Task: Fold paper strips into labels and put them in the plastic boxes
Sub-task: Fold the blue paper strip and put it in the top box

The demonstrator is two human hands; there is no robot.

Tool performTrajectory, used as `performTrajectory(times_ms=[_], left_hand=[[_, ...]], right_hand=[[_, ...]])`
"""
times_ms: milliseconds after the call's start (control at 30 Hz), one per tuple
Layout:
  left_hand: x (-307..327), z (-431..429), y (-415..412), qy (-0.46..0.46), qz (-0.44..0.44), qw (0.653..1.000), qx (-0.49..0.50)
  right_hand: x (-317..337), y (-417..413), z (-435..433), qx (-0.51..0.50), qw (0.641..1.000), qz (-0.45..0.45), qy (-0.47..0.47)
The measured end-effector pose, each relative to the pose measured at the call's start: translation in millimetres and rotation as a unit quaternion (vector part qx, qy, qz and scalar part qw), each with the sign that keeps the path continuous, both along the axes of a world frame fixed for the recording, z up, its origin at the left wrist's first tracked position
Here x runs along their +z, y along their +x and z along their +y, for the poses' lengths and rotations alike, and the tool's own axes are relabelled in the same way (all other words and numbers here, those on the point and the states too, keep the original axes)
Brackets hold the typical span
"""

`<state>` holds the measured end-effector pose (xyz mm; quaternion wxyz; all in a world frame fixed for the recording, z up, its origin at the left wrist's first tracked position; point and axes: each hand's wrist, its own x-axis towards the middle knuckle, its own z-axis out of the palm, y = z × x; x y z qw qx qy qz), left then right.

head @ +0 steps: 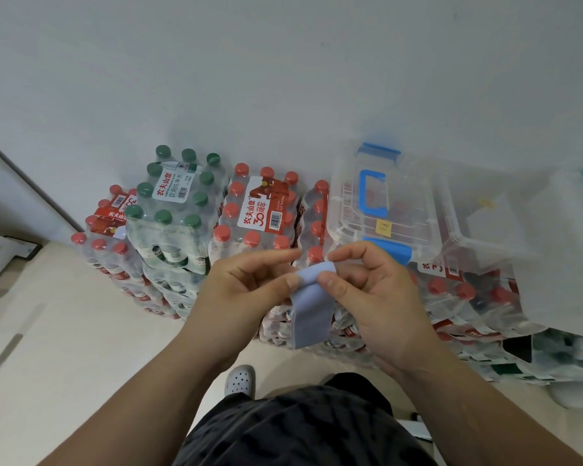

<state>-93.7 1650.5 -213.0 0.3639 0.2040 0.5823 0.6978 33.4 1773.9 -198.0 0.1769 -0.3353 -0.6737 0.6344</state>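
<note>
A pale blue paper strip (312, 311) hangs between my hands, its top end bent over into a fold. My left hand (246, 287) pinches the left side of the fold with thumb and forefinger. My right hand (367, 290) pinches the right side the same way. Just beyond my hands a clear plastic box (414, 210) with a blue handle and blue latches rests on packs of bottled water; a small yellow label lies inside it. A second clear plastic box (505, 216) stands to its right, with something white inside.
Shrink-wrapped packs of water bottles with red caps (260, 210) and green caps (175, 193) are stacked against a white wall (283, 79). Beige floor (64, 348) lies to the left. My white perforated shoe (239, 380) and dark shorts show below.
</note>
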Motion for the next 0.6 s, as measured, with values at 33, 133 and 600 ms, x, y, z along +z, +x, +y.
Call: performTrajectory(times_ms=[33, 133, 600], left_hand=[[0, 0, 0, -0.018, 0.009, 1.000, -0.005], [-2, 1, 1, -0.044, 0.039, 0.998, 0.019], [-7, 13, 10, -0.038, -0.064, 0.995, 0.068]], right_hand=[[0, 1, 0, 0.002, 1.000, 0.000, -0.006], [0, 2, 1, 0.026, 0.999, -0.012, -0.025], [-9, 3, 13, -0.049, 0.997, -0.054, -0.001]])
